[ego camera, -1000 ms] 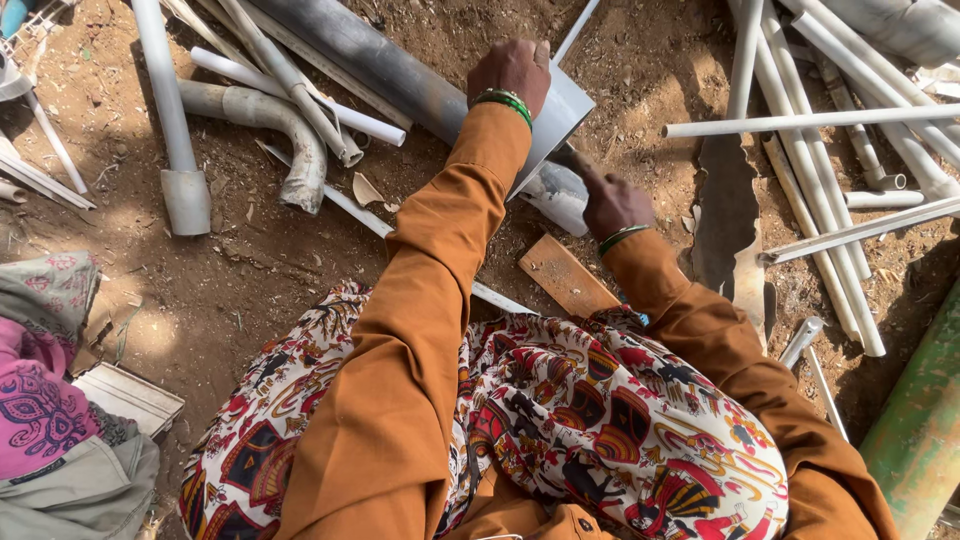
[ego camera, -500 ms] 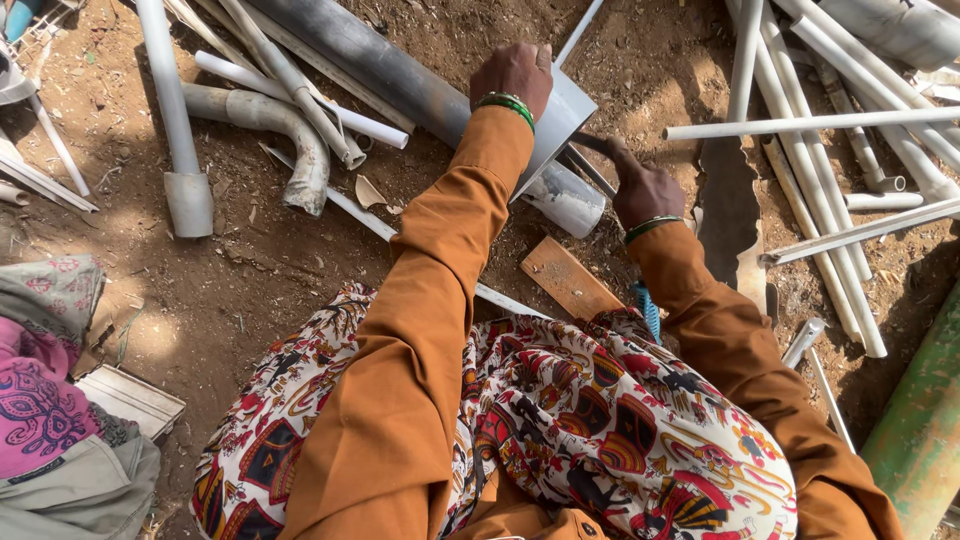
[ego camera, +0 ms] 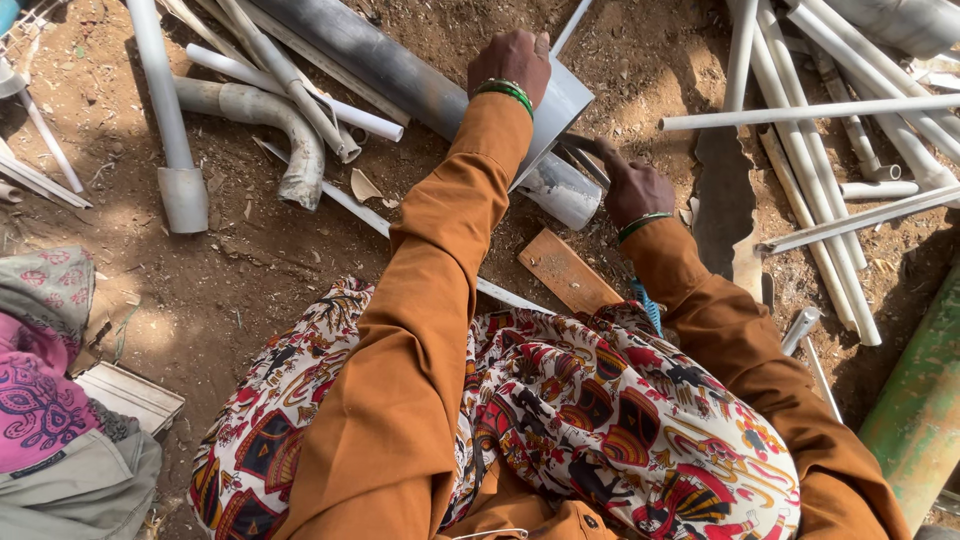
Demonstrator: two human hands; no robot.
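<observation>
My left hand (ego camera: 515,60), with a green bangle at the wrist, grips the cut end of a large grey pipe (ego camera: 370,70) that lies slanted on the dirt. My right hand (ego camera: 635,185) is just right of that cut end. It holds a thin dark tool (ego camera: 585,148) against the pipe's rim. A short grey pipe piece (ego camera: 560,190) lies directly below the big pipe's end, beside my right hand. A flat wooden board (ego camera: 565,270) lies on the ground in front of my knees.
Several white pipes (ego camera: 800,120) lie in a heap at the right, and a bent grey elbow pipe (ego camera: 285,130) and straight pipes (ego camera: 165,110) at the left. A green pipe (ego camera: 915,400) lies at the lower right. Folded cloths (ego camera: 50,400) lie at the lower left.
My right hand has moved up and to the right, away from the short pipe piece to the big pipe's cut end. My left hand keeps its grip on the pipe.
</observation>
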